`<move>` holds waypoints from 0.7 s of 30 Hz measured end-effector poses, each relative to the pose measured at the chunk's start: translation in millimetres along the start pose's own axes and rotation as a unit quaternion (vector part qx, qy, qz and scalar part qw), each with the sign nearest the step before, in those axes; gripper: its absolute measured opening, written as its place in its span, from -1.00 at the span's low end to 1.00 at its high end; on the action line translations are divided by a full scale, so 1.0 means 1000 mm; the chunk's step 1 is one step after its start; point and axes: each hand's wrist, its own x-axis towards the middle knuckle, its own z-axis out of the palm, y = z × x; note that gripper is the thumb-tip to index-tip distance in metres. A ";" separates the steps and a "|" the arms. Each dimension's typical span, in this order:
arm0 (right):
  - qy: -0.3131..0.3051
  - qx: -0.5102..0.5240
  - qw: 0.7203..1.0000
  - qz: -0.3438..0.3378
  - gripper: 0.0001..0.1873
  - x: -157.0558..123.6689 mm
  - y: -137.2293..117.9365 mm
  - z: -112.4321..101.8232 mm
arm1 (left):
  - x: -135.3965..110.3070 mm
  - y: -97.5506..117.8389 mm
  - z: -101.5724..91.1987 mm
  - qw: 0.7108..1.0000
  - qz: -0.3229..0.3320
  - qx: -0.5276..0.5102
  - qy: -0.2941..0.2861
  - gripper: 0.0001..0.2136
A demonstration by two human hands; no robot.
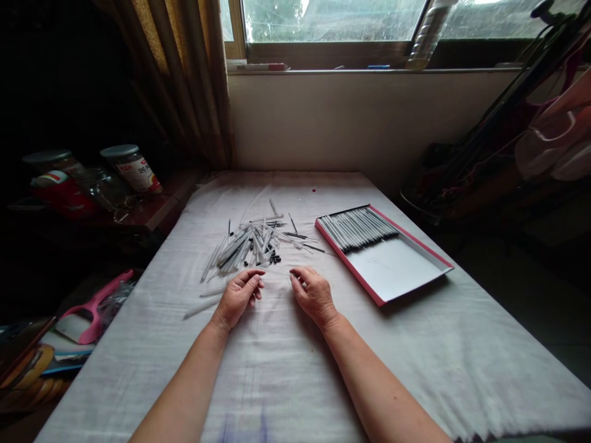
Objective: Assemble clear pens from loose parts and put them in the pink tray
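Our L hand (237,298) lies slack, empty, mid table (277,369) by pen parts (252,243); R hand (314,295) curled, contents unclear.

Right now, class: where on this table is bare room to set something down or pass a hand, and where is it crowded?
Free: the cloth around the forearms, nearer than the left hand and right hand; the strip between the pile of pen parts and the wall; the near half of the tray. Crowded: that pile, and the tray's far end, packed with pens.
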 end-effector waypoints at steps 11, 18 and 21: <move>-0.022 -0.030 0.999 0.024 -0.81 -0.001 0.001 -0.001 | 0.000 -0.005 0.001 1.000 0.009 0.026 0.003 -0.56; -0.025 -0.031 0.999 0.014 -0.80 0.000 -0.001 -0.002 | -0.001 -0.004 0.001 1.000 0.021 0.023 0.003 -0.58; -0.024 -0.028 0.999 0.016 -0.80 0.001 0.001 -0.001 | -0.001 -0.004 0.001 1.000 0.020 0.021 0.003 -0.58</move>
